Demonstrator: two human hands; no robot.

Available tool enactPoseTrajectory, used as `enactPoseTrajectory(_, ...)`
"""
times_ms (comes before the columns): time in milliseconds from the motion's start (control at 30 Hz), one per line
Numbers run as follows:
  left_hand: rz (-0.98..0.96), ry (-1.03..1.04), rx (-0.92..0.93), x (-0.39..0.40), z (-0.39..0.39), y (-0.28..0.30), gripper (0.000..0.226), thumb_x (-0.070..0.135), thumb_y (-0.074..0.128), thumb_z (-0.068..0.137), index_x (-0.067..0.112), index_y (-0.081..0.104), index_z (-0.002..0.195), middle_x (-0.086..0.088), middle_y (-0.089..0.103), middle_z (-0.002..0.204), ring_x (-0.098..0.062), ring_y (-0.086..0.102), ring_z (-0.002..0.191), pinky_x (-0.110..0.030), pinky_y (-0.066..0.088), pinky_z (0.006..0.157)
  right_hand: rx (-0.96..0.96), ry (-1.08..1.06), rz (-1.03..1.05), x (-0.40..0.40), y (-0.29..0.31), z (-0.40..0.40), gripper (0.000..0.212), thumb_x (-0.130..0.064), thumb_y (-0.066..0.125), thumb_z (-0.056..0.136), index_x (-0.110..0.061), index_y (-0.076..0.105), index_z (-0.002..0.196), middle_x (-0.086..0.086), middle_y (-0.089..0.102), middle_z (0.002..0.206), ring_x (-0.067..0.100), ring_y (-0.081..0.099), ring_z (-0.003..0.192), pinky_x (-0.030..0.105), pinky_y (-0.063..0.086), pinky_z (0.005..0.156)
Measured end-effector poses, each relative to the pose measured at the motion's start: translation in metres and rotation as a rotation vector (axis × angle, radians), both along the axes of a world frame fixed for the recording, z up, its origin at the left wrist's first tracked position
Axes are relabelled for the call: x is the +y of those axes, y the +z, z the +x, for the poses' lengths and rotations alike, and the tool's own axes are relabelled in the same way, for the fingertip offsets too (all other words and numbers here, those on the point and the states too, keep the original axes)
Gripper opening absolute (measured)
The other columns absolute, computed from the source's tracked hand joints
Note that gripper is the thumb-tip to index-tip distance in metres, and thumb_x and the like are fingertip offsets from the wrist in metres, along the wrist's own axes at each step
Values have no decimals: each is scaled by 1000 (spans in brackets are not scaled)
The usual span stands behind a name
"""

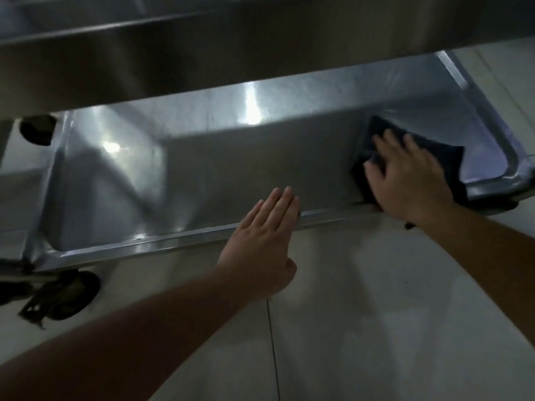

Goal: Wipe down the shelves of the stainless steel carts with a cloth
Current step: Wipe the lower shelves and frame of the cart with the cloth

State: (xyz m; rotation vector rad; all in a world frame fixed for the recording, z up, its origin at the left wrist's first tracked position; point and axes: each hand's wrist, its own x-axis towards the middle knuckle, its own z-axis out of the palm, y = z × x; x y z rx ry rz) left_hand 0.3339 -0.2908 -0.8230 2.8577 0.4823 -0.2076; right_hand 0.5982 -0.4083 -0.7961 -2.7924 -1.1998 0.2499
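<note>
The dark cloth (434, 151) lay at the right of the frame on the cart's bottom shelf (231, 169); the right hand (408, 180) pressed it flat, fingers spread wide; the left hand (260, 238), fingers straight and together, rested on the shelf's front rim at centre; a caster (66, 296) showed lower left on the tiled floor (376, 314).

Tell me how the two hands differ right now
The right hand presses a dark cloth flat on the cart's bottom shelf, fingers spread. The left hand holds nothing, fingers straight and together, reaching over the shelf's front rim. Both hands are open and palm down.
</note>
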Motion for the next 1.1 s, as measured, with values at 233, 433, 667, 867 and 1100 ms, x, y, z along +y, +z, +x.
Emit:
enactPoseTrajectory(233,-112,18,-74,3,1,8,97,45,55,96,18,-2,169,1,-13,176,-11,-22,159,-32,-12,128,50,-103,-82,121,-1,9,70,-55,11,105,-24,7,167,-4,-1,175,29,0,160,50,5,128)
enactPoseTrajectory(433,-24,361,-260,67,-70,23,66,45,43,107,18,31,166,-1,25,174,-16,9,163,-28,-2,129,66,456,-67,172,-2,-71,77,-66,14,97,-32,15,166,-11,8,174,19,4,160,44,4,128)
enactPoseTrajectory(667,-6,796,-53,172,-187,16,80,65,20,102,23,12,169,-1,5,177,-14,-3,162,-42,4,130,10,572,2,68,-5,-37,77,-66,26,94,-29,35,161,-7,28,168,19,20,157,42,18,123)
enactPoseTrajectory(867,76,851,-92,174,-195,-3,86,71,17,100,21,12,170,2,5,178,-13,0,163,-40,7,131,15,-13,-89,112,-1,4,75,-62,14,101,-26,14,167,-5,6,174,29,8,160,51,13,127)
enactPoseTrajectory(1100,122,854,-99,173,-194,-4,85,71,18,101,20,13,169,2,6,177,-12,0,162,-39,8,131,71,185,-113,256,5,-111,69,-56,18,106,-26,8,167,-4,-1,175,30,-2,160,49,2,128)
